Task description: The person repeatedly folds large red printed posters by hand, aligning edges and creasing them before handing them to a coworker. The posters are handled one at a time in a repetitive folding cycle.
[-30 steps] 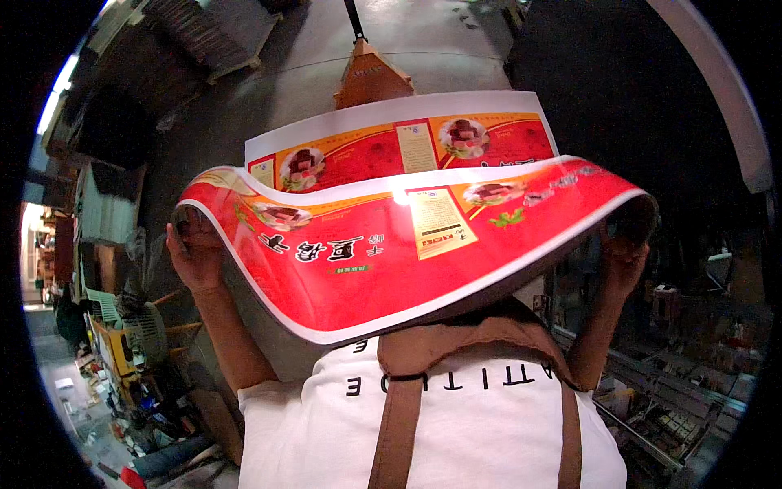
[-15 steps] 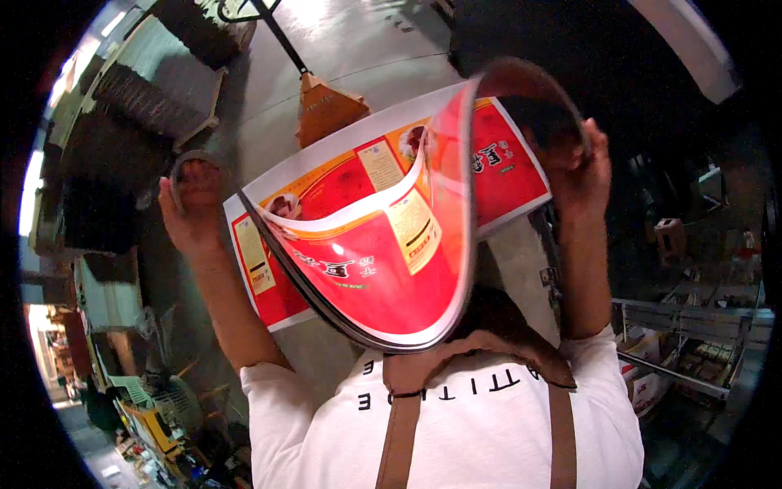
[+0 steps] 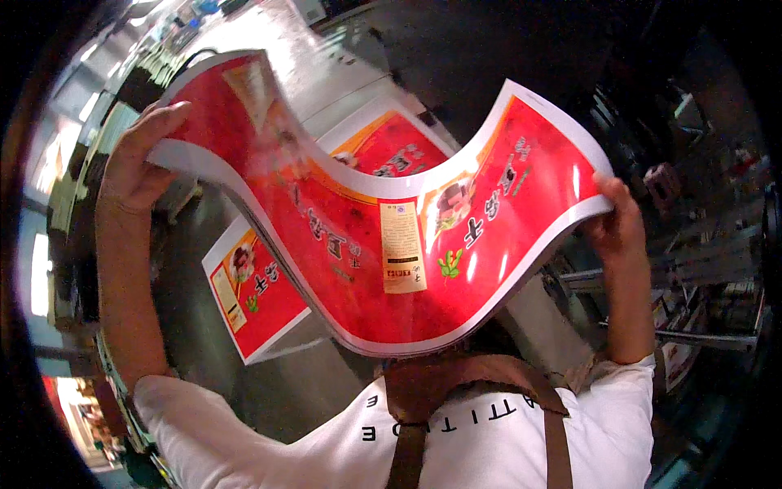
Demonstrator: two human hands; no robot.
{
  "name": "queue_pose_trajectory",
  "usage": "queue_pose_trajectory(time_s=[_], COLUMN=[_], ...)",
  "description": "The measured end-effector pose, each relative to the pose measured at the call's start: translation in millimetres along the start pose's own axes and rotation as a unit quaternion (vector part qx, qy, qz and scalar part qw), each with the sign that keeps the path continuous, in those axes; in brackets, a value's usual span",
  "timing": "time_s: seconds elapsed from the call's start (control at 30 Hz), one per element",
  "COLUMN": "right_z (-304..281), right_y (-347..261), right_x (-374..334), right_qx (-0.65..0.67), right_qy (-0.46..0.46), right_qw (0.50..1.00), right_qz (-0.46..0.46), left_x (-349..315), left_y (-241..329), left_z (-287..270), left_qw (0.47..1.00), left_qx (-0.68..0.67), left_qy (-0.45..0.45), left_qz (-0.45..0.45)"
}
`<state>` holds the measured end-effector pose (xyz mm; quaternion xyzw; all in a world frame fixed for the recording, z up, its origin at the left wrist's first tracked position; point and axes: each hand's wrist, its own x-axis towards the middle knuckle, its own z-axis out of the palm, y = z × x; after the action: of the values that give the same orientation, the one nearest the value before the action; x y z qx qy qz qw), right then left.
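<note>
A thin stack of large printed sheets [image 3: 505, 269], red with white margins and food pictures, sags in a deep curve between my hands. At its left end my left hand [image 3: 138, 155] grips the edge, thumb on top and the other fingers beneath. The opposite edge is pinched by my right hand [image 3: 617, 218], its fingers partly hidden behind the sheets. Below, more red printed sheets [image 3: 261, 301] of the same kind lie flat, mostly covered by the held ones. The lower margin of the held sheets hangs close to my brown apron [image 3: 464, 379].
Stacked material [image 3: 122, 122] stands along the left side. To the right is a metal rack [image 3: 692, 336] with things on it. The grey floor [image 3: 350, 85] shows beyond the sheets, with a dark area at the far right.
My hands have moved farther apart, and the sheets have opened from a tight curl into a wide sag. The view has turned, and the orange pallet jack is no longer visible.
</note>
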<state>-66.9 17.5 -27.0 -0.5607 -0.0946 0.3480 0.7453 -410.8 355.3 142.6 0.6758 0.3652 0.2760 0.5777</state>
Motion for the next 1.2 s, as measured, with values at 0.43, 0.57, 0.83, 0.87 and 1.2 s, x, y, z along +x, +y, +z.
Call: queue_pose_trajectory(time_s=[0.43,0.57,0.83,0.87,1.2], right_z=[-106,-153,-246,-259,-327], right_y=[-11,15,-6,-8,-23], right_x=[-14,36,111,118,258], right_qx=[-0.053,0.013,-0.106,-0.127,-0.183], right_qy=[-0.002,-0.002,0.105,0.103,0.101], right_qw=[0.997,0.999,0.989,0.986,0.978], right_qz=[0.062,0.033,0.017,0.026,0.018], left_x=[-5,44,140,156,291], left_y=[53,-5,-67,-78,-64], left_z=[394,474,620,640,741], left_qw=[0.661,0.537,0.461,0.45,0.523], left_qx=[0.591,0.605,0.517,0.503,0.529], left_qy=[-0.461,-0.585,-0.719,-0.737,-0.668], left_qz=[0.031,0.049,0.054,0.045,-0.011])
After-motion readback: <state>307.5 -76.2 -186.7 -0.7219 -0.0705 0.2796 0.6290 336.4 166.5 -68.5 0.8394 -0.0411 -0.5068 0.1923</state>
